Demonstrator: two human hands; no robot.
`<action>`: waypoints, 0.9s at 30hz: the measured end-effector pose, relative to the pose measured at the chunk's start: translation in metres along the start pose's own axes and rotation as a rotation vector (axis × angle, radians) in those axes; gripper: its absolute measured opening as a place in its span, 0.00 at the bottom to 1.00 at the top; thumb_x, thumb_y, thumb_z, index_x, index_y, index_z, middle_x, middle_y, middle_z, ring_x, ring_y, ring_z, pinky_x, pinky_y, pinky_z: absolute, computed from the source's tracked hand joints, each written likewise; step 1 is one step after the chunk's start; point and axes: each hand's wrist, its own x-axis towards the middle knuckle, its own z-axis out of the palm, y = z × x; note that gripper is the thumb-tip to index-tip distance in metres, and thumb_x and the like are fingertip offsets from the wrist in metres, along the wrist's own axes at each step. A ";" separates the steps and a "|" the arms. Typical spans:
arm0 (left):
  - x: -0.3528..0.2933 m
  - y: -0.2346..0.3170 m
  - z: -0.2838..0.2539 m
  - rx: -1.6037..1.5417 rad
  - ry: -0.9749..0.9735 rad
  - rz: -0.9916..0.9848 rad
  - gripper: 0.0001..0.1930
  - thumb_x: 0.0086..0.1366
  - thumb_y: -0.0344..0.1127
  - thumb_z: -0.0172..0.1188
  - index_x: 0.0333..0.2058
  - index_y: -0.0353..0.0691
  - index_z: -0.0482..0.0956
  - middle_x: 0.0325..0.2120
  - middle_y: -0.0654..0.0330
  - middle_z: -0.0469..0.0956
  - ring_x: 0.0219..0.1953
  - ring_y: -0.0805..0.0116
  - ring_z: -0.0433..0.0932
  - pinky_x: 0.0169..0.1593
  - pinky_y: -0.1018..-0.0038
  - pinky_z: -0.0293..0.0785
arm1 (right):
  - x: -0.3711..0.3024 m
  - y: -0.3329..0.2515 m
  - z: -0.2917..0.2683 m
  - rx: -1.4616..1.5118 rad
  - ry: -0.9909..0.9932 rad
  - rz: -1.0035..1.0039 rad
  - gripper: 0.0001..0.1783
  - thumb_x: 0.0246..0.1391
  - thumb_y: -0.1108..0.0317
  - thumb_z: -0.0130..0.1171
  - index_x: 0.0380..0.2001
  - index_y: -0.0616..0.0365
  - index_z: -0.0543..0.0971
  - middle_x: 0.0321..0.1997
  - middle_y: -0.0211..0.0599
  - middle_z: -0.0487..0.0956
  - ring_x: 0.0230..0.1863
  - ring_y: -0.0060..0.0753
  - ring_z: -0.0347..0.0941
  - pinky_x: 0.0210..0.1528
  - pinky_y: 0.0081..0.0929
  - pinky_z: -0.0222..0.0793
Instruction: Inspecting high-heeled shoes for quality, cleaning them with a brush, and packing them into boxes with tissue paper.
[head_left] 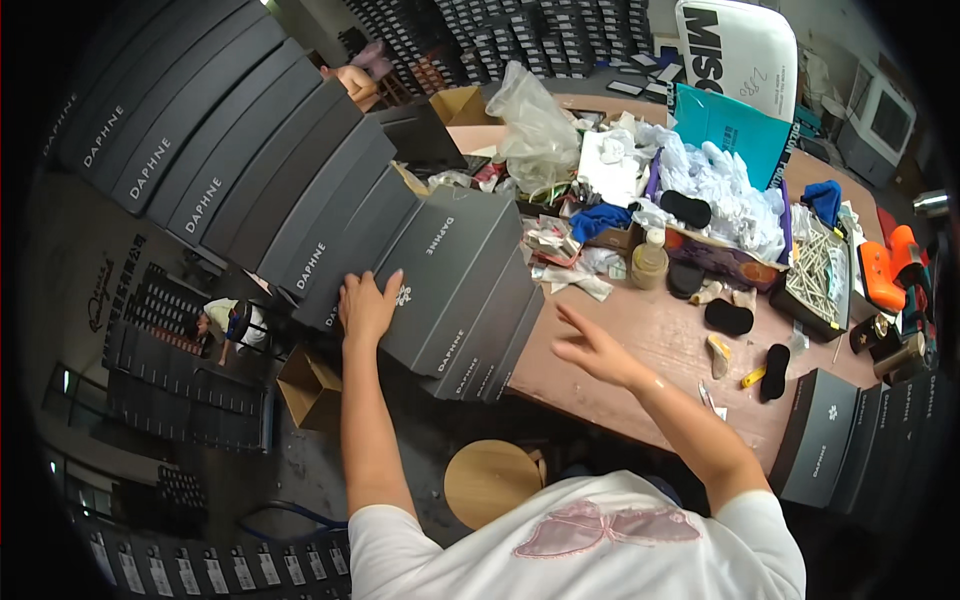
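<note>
A dark grey shoe box [440, 275] tops a short stack at the left end of the table. My left hand [368, 308] lies against its left edge, next to the taller leaning stack of shoe boxes [325, 215]. The fingers of that hand are stretched out, and its fingertips touch the box surface. My right hand [598, 348] hovers over the table [650, 395], to the right of the short stack. Its fingers are apart and hold nothing.
White tissue paper [725, 195] fills a bin at the back of the table. A bottle [649, 260], black oval pads [729, 317], a box of white sticks [818, 275] and an orange tape dispenser [880, 275] lie rightward. More shoe boxes [820, 440] stand at right; a stool [490, 483] is below.
</note>
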 end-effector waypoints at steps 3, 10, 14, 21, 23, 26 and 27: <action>0.012 0.008 -0.002 -0.281 -0.217 0.064 0.37 0.56 0.65 0.55 0.41 0.28 0.77 0.38 0.38 0.78 0.44 0.42 0.77 0.47 0.57 0.71 | 0.062 -0.010 0.033 0.369 0.096 0.273 0.56 0.52 0.39 0.58 0.69 0.58 0.40 0.70 0.55 0.50 0.69 0.45 0.53 0.63 0.35 0.57; -0.124 0.100 0.058 -1.021 -0.247 0.250 0.20 0.57 0.37 0.65 0.46 0.33 0.76 0.32 0.54 0.78 0.28 0.71 0.72 0.31 0.72 0.69 | -0.034 0.028 -0.012 0.647 0.216 0.072 0.52 0.53 0.50 0.60 0.70 0.53 0.39 0.70 0.56 0.48 0.69 0.41 0.49 0.68 0.34 0.48; -0.220 0.175 0.165 -1.622 -0.742 -0.046 0.21 0.59 0.38 0.65 0.46 0.28 0.75 0.31 0.62 0.75 0.31 0.73 0.74 0.32 0.78 0.69 | -0.155 0.102 -0.037 0.537 0.611 0.347 0.43 0.54 0.57 0.60 0.67 0.59 0.52 0.63 0.55 0.62 0.62 0.38 0.62 0.60 0.34 0.62; -0.232 0.239 0.234 -1.750 -1.465 -0.760 0.36 0.57 0.50 0.66 0.58 0.34 0.65 0.56 0.51 0.67 0.59 0.59 0.64 0.60 0.61 0.62 | -0.202 0.107 -0.102 0.487 0.757 0.680 0.17 0.53 0.54 0.63 0.34 0.58 0.76 0.31 0.29 0.76 0.28 0.19 0.71 0.26 0.15 0.64; -0.215 0.235 0.216 -1.600 -1.301 -0.563 0.40 0.58 0.51 0.64 0.60 0.31 0.59 0.60 0.48 0.61 0.63 0.57 0.59 0.63 0.61 0.58 | -0.192 0.094 -0.103 0.505 0.708 0.558 0.17 0.54 0.55 0.63 0.35 0.58 0.76 0.30 0.28 0.76 0.28 0.18 0.70 0.26 0.16 0.65; -0.189 0.217 0.217 -1.420 -1.003 -0.239 0.42 0.60 0.51 0.62 0.64 0.35 0.52 0.64 0.45 0.53 0.66 0.56 0.53 0.65 0.62 0.52 | -0.161 0.061 -0.063 0.223 0.502 0.473 0.25 0.56 0.56 0.60 0.48 0.64 0.70 0.36 0.33 0.76 0.29 0.19 0.72 0.29 0.18 0.69; -0.164 0.208 0.212 -1.583 -1.036 -0.310 0.41 0.61 0.50 0.61 0.66 0.41 0.50 0.65 0.44 0.51 0.67 0.56 0.52 0.66 0.63 0.51 | -0.149 0.052 -0.044 0.228 0.310 0.405 0.28 0.56 0.55 0.60 0.50 0.67 0.69 0.38 0.38 0.77 0.34 0.26 0.75 0.36 0.24 0.72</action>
